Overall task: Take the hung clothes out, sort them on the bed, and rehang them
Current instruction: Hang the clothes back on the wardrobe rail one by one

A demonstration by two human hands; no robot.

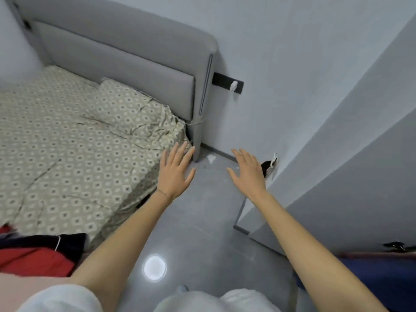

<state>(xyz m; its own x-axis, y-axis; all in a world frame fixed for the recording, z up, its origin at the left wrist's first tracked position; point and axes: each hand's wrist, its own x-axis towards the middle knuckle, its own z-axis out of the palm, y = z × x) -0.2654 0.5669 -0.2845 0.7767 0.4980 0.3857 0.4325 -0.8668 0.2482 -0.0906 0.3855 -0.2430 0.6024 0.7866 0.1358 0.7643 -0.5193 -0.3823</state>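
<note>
Both arms reach forward over the grey floor, palms down. My left hand (176, 170) hovers by the bed's near corner, fingers spread and straight, holding nothing. My right hand (248, 171) hangs over the floor with fingers straight and empty. The bed (67, 143) with a patterned sheet fills the left. A heap of clothes lies on its near end: a red garment (38, 260), a dark one (45, 240) and a pink one (24, 283). At the right edge a blue garment (369, 282) shows beside a black hanger part (397, 246).
A grey padded headboard (126, 64) stands against the wall. A pale wardrobe door (337, 165) angles in on the right. A black wall socket strip (227, 83) sits by the headboard. A white scrap (211, 158) lies on the floor near the bed leg.
</note>
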